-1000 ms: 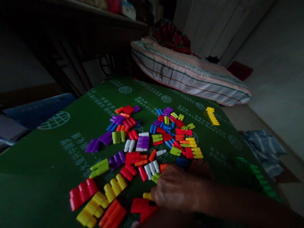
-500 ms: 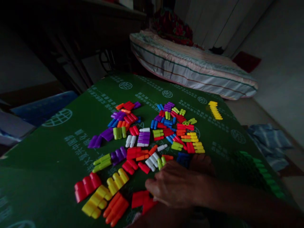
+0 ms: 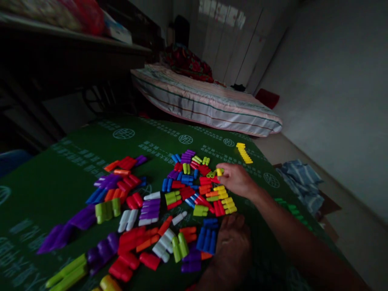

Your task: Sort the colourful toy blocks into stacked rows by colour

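Gently steady the right hand point(image 3: 238, 178), clamped on a small yellow plastic block point(image 3: 219, 172) at one o'clock; avoid nudging the lime-green plastic tubes point(image 3: 211, 174) just beside it at nine o'clock. For the left hand, impossible to tell whether open or closed.

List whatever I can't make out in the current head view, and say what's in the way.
All in the head view:
1. Full shape of the small yellow block: the right hand covers part.
2. Whether the left hand holds anything: its own back and deep shade hide its underside.
3. Near end of the yellow piece: cut off by the bottom edge.
4. Number of green pieces: too dim and blurred beside the right forearm.
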### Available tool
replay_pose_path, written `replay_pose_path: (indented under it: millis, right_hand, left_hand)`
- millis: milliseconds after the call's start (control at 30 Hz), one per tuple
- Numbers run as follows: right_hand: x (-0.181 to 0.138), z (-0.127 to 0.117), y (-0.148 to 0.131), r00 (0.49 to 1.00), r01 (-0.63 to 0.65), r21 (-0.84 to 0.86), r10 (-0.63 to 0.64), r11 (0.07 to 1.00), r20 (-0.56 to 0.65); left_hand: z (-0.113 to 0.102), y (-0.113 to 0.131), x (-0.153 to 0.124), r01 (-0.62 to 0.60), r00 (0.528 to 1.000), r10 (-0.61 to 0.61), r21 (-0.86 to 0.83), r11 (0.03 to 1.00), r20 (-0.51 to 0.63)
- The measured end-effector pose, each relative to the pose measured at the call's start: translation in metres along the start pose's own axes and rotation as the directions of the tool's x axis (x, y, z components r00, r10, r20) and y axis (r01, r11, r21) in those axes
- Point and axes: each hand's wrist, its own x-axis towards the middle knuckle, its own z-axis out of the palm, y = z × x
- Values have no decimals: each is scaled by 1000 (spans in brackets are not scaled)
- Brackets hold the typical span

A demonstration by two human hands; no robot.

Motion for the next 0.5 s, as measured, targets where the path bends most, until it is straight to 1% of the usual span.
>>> replay_pose_path:
  millis: [33, 100, 133, 200, 233, 300, 400, 500]
  right_hand:
    - [14, -1, 22, 991, -121, -22, 119, 992, -59]
    - [35, 2, 58, 949, -298, -37, 292, 954, -117]
    - [42, 4, 71, 933, -350, -31, 345, 936, -104]
    - [48, 9, 87, 907, -418, -11, 417, 908, -57]
    - [48, 11, 91, 899, -436, 6, 436, 900, -28]
    - [45, 12, 94, 891, -454, 56, 454, 889, 26]
    - [40, 9, 94, 898, -437, 132, 425, 890, 110]
    - [39, 6, 96, 907, -410, 138, 387, 902, 166]
  left_hand:
    - [-2, 0, 1, 17, 1000, -16, -33, 999, 27]
    - [-8, 1, 4, 64, 994, -54, -101, 993, 97]
    - [-10, 2, 5, 83, 989, -67, -122, 989, 130]
    - [-13, 3, 7, 105, 982, -83, -125, 987, 169]
    - [-14, 3, 8, 109, 980, -87, -120, 987, 177]
    - [-12, 2, 7, 97, 987, -80, -116, 988, 143]
    - [-8, 1, 5, 92, 993, -82, -123, 988, 86]
    - [-5, 1, 3, 76, 996, -69, -126, 989, 56]
